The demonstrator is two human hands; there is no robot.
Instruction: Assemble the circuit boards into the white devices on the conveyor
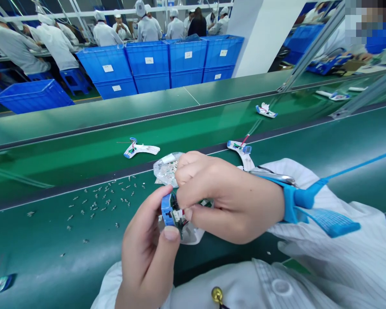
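My left hand (149, 242) is closed around the blue end of a gun-shaped device housing (168, 210), thumb in front and index finger on top. Inside the housing a green circuit board and a small white connector (180, 214) with red wire show. My right hand (225, 193) is bent over the open side, its thumb and fingers pinched together at the connector; what they grip is mostly hidden. The white lower part of the housing (193, 235) shows beneath my right hand. A blue wrist strap (291, 204) circles my right wrist, and a slim metal object (276, 177) lies behind it.
A clear bag of small parts (167, 169) sits behind my hands. Many tiny metal parts (107, 199) are scattered to the left. Similar open housings lie on the green belt (193, 124), one at its near edge (242, 152). Blue crates (148, 60) and people in white stand beyond.
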